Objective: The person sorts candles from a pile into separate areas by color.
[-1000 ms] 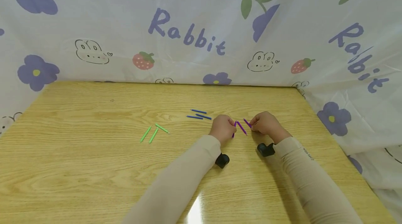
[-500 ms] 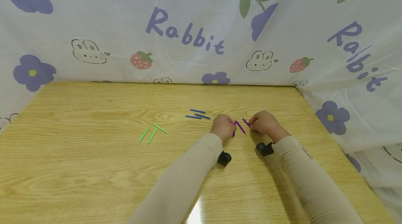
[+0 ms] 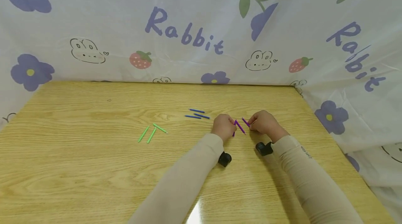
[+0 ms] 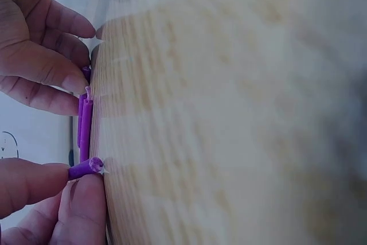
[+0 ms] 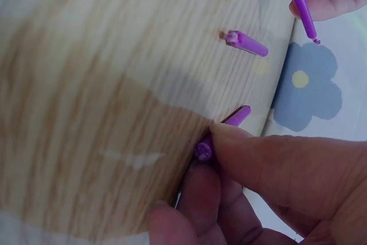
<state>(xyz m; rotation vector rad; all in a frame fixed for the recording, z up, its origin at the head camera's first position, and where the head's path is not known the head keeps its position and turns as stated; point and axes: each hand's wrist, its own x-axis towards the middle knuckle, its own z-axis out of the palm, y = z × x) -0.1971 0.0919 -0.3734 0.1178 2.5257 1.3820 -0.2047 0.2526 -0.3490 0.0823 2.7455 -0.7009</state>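
In the head view my left hand (image 3: 223,127) pinches a thin purple candle (image 3: 233,133) between thumb and fingers, tilted up off the table in the right wrist view, its wick end (image 5: 316,41) showing. Opposite it, my right hand (image 3: 265,123) pinches a second purple candle (image 3: 245,122); the right wrist view has this candle (image 5: 236,116) low against the wood, between thumb and forefinger. A third purple candle (image 3: 240,127) lies slanted on the table between both hands, untouched, its upper end close to the left-hand candle.
Three blue candles (image 3: 197,114) lie on the wooden table (image 3: 94,168) behind and left of my left hand. Farther left are three green candles (image 3: 151,135). A printed cloth (image 3: 188,25) hangs behind the table. Black wrist cameras (image 3: 224,159) sit under both wrists.
The head view has shifted slightly, so the whole scene sits a little farther left. Both hands keep their pinch on the purple candles, with hardly any movement.
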